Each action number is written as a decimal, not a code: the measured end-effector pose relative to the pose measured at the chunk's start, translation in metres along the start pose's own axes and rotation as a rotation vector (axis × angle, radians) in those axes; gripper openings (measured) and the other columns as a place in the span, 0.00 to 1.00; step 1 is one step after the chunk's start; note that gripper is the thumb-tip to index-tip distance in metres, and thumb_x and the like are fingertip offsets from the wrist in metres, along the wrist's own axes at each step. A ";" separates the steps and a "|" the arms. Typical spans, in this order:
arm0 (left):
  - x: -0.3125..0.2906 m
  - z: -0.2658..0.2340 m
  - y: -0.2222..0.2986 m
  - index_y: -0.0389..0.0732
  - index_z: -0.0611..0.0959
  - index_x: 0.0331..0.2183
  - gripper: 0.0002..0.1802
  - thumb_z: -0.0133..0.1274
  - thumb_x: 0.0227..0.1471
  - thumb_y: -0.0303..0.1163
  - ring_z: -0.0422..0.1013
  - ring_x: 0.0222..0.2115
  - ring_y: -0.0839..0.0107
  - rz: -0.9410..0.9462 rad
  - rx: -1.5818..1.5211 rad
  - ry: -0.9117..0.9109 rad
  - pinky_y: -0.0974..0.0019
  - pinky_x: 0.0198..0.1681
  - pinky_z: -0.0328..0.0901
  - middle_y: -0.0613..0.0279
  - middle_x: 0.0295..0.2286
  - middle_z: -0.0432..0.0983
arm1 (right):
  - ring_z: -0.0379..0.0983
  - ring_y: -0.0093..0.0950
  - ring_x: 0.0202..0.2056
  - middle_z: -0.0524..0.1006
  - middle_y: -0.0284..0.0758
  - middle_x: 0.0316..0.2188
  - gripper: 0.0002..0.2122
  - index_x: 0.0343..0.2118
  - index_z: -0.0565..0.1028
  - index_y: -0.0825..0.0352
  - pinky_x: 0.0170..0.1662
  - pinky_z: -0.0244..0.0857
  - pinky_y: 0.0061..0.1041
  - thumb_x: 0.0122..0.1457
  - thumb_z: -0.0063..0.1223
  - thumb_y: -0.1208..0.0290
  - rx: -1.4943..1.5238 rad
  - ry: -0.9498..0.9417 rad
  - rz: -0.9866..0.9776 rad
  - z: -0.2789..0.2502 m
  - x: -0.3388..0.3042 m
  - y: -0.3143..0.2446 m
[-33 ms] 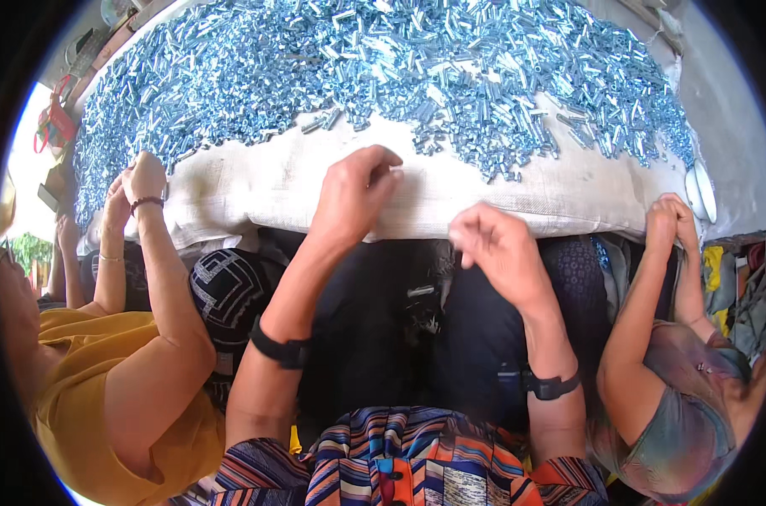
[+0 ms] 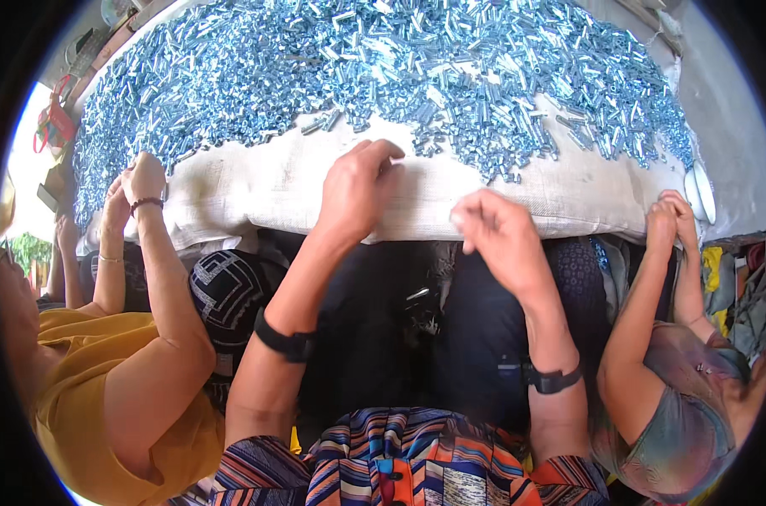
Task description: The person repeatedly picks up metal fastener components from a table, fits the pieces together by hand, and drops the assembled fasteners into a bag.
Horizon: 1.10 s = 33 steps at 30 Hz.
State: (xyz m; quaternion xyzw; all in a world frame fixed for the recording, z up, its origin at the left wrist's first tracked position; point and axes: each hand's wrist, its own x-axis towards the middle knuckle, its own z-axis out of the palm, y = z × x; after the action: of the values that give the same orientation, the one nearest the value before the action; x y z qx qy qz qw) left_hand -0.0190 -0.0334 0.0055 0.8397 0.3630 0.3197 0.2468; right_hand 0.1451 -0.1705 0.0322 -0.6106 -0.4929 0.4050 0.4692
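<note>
My left hand [image 2: 355,192] hovers above the pale woven cloth [image 2: 290,185] near its front edge. Its fingers are curled in toward the thumb, which is blurred. Lower and to the right, my right hand [image 2: 503,240] is held over the cloth's edge, fingers bent and drawn together with the thumb, pointing left. Anything between the fingers of either hand is hidden or too small to make out. Beyond both hands spreads a broad heap of small shiny bluish metal tubes [image 2: 383,72], some short, some longer. One bright metal piece [image 2: 418,294] shows lower down, between my dark-trousered legs.
Close on my left, a person in a yellow top [image 2: 121,396] works with both hands at the cloth's edge. To my right, another person's hands [image 2: 672,221] are at the edge beside a white dish-like object [image 2: 701,192]. Piled fabric [image 2: 733,287] lies at the far right.
My left hand's thumb and fingers have shifted slightly. The fingers of my right hand have drawn closer together. The bright piece between my legs appears at a different tilt.
</note>
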 end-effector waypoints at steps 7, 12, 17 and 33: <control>0.033 0.032 -0.002 0.46 0.79 0.34 0.09 0.52 0.46 0.32 0.73 0.30 0.59 -0.034 0.258 -0.036 0.57 0.34 0.66 0.60 0.29 0.74 | 0.73 0.43 0.27 0.76 0.41 0.23 0.06 0.28 0.73 0.70 0.31 0.65 0.37 0.51 0.50 0.72 -0.638 0.287 -0.404 -0.012 0.119 0.016; 0.037 0.035 -0.001 0.46 0.78 0.32 0.07 0.52 0.46 0.32 0.73 0.30 0.58 -0.038 0.245 -0.021 0.57 0.33 0.66 0.60 0.28 0.73 | 0.74 0.43 0.32 0.76 0.43 0.29 0.07 0.26 0.74 0.68 0.35 0.67 0.41 0.49 0.52 0.69 -0.991 0.318 -0.297 -0.003 0.155 0.020; 0.037 0.034 -0.001 0.44 0.77 0.30 0.06 0.53 0.46 0.33 0.72 0.30 0.57 -0.003 0.249 -0.022 0.57 0.32 0.66 0.59 0.28 0.73 | 0.73 0.43 0.33 0.75 0.43 0.29 0.09 0.29 0.73 0.68 0.36 0.66 0.41 0.48 0.55 0.68 -1.021 0.304 -0.341 -0.001 0.155 0.020; -0.003 -0.014 0.023 0.34 0.74 0.34 0.07 0.50 0.53 0.26 0.71 0.26 0.75 -0.451 -0.988 -0.070 0.72 0.32 0.67 0.59 0.28 0.75 | 0.75 0.23 0.29 0.75 0.35 0.26 0.03 0.33 0.71 0.72 0.34 0.68 0.20 0.56 0.48 0.79 0.570 0.132 -0.086 0.007 0.066 0.006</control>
State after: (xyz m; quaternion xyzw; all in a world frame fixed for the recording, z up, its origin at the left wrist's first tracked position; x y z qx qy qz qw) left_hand -0.0204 -0.0467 0.0286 0.5352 0.3322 0.3632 0.6865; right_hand 0.1521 -0.1045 0.0222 -0.4579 -0.3530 0.4662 0.6697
